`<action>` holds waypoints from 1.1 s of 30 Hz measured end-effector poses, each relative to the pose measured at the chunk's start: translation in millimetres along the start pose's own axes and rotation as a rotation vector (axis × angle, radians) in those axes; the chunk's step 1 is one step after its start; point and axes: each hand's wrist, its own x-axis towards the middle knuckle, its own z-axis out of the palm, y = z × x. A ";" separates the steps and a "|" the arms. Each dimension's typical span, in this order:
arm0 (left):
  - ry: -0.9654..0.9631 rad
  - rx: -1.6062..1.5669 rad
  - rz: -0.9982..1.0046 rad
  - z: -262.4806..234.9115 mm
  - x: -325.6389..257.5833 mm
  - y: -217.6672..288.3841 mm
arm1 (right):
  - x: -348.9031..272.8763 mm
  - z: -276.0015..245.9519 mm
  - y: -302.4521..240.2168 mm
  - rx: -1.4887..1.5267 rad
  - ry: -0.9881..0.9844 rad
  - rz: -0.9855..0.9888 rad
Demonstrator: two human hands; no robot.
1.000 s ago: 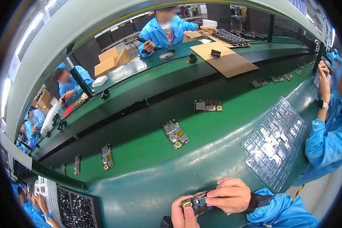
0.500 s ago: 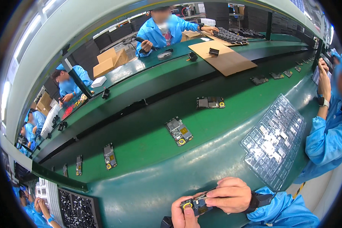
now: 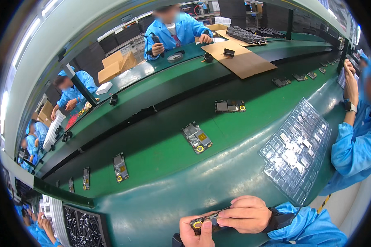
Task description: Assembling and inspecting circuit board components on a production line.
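Near the front edge of the bench, my left hand [image 3: 198, 234] grips a small dark circuit board [image 3: 198, 224] with a yellow ring at its left end. The thumb lies across the board's front. My right hand [image 3: 248, 215] is closed over the board's right end, thumb and fingertips pinched together there. A thin dark edge shows by those fingertips; what they pinch is too hidden to name. Beyond my hands, a similar circuit board [image 3: 197, 138] lies on the green belt [image 3: 160, 158], also bearing a yellow ring.
More boards [image 3: 230, 106] lie spaced along the belt. A clear plastic tray [image 3: 272, 171] with many compartments rests at right, beside a co-worker's sleeve [image 3: 352, 148]. A black box of small parts [image 3: 86, 226] stands at lower left. Across the belt, a cardboard sheet [image 3: 251, 66] lies before another co-worker.
My hands have shifted slightly left with the board, which is now tilted and more covered by my fingers. The boards on the belt have moved slightly. The co-worker opposite has drawn one hand back.
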 end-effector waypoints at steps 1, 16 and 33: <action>-0.007 -0.026 0.002 -0.1 0.5 0.0 | -0.7 0.0 0.1 -0.003 -0.004 -0.004; -0.126 -0.254 -0.048 -5.6 3.8 -10.6 | 4.6 -8.9 1.4 -0.027 -0.099 -0.059; -0.143 -0.195 0.106 -10.0 5.1 -15.0 | 8.6 -0.3 0.3 0.021 -0.073 -0.059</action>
